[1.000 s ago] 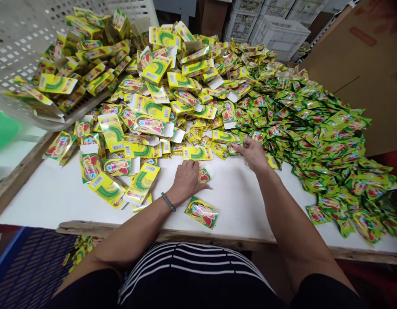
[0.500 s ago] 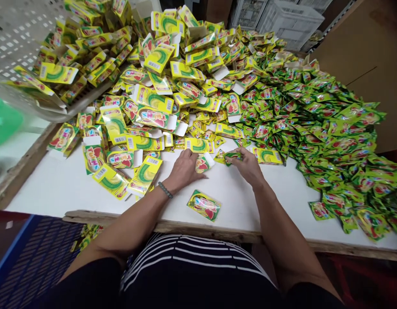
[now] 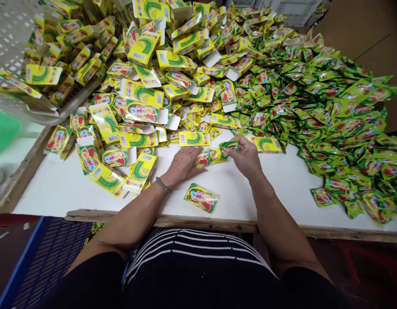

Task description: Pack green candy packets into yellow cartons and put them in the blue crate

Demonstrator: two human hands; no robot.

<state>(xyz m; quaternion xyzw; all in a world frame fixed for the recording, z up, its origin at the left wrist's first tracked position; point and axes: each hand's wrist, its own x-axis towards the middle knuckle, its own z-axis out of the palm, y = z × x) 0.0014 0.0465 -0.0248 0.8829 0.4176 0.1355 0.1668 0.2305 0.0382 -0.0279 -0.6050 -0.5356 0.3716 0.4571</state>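
My left hand (image 3: pixel 183 164) rests on the white table (image 3: pixel 282 189) and is closed round a small yellow carton (image 3: pixel 207 157) with its open end toward the right. My right hand (image 3: pixel 245 156) pinches a green sachet (image 3: pixel 230 146) at that open end. A single sachet (image 3: pixel 201 198) lies flat just in front of both hands. A big heap of green sachets (image 3: pixel 317 116) covers the right side. A heap of yellow cartons (image 3: pixel 143 90) with open white flaps fills the left and middle.
A white perforated crate (image 3: pixel 21 64) lies tipped at the far left with cartons spilling from it. A green object (image 3: pixel 4 128) sits at the left edge. A blue crate (image 3: pixel 37 262) stands on the floor. A brown cardboard panel (image 3: pixel 372 38) rises at the back right.
My right hand drew a sachet back from the heap and brought it to the carton that my left hand picked up. The view has tilted down slightly.
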